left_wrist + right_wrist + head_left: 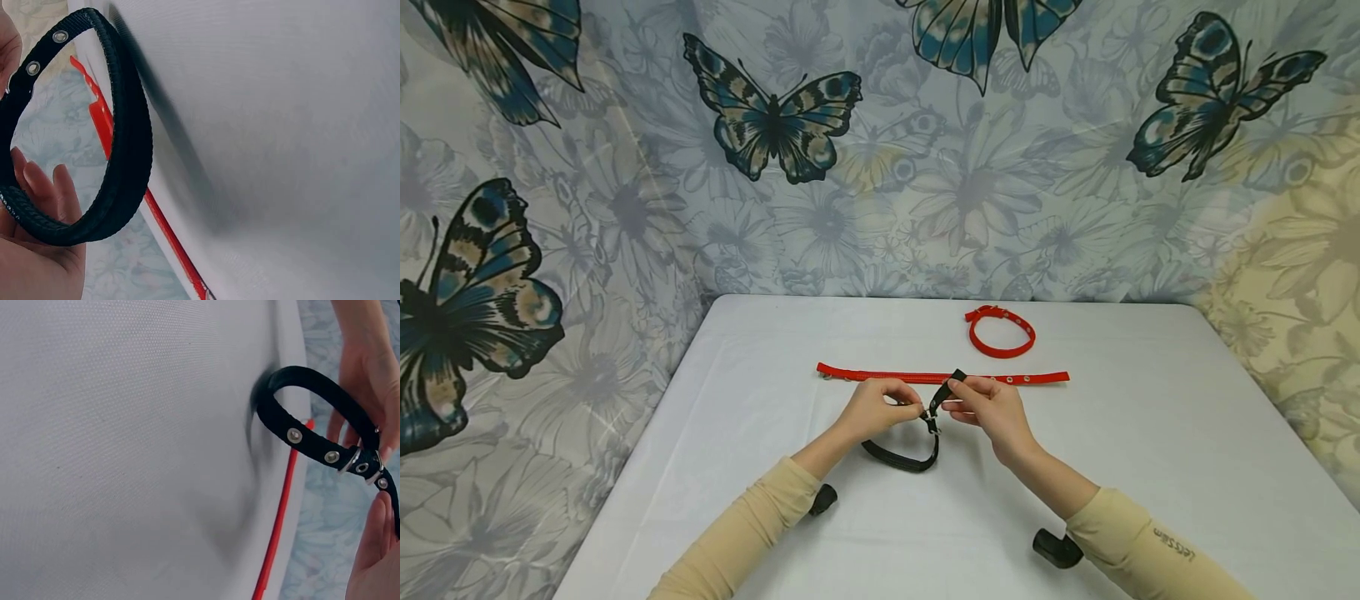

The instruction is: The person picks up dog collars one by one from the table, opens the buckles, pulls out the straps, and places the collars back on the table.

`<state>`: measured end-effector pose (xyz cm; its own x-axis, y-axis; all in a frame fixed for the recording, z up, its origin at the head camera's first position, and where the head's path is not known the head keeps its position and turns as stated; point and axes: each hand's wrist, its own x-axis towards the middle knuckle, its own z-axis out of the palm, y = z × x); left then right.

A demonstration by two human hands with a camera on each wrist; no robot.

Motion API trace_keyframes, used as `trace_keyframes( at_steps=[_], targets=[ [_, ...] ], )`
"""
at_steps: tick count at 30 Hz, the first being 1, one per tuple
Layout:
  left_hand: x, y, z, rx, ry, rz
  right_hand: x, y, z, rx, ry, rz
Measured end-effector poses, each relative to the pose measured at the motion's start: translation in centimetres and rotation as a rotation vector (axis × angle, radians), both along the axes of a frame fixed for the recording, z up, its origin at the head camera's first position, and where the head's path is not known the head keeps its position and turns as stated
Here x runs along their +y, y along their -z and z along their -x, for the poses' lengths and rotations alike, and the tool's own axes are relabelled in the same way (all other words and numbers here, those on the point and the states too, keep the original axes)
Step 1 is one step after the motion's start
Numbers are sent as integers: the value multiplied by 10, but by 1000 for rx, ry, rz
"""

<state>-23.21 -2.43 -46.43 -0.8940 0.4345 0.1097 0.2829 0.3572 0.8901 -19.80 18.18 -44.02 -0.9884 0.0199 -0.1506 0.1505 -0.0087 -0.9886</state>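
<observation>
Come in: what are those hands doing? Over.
Left hand holding looped black strap with metal eyelets. Right hand gripping its free end. Straight, flat red strap lies beyond; nothing visibly blocking.

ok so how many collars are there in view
3: a looped red collar near the far edge of the table, a straight red collar lying nearer, partly hidden by the hands, and a black collar held by the left hand and right hand.

Front collar point(907, 463) perhaps just above table point(1150, 467), strap point(895, 377) and ring collar point(1002, 353) behind.
</observation>
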Motion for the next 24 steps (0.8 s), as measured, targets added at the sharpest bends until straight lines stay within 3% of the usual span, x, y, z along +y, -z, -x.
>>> trace_keyframes(
  at_steps=[15, 24],
  targets=[
    [-4, -5, -3, 50, 61, 7, 0, 1, -1, 43, -1, 14],
    [-7, -2, -4, 2, 18, -6, 5, 14, -2, 22, -95, -119]
  ],
)
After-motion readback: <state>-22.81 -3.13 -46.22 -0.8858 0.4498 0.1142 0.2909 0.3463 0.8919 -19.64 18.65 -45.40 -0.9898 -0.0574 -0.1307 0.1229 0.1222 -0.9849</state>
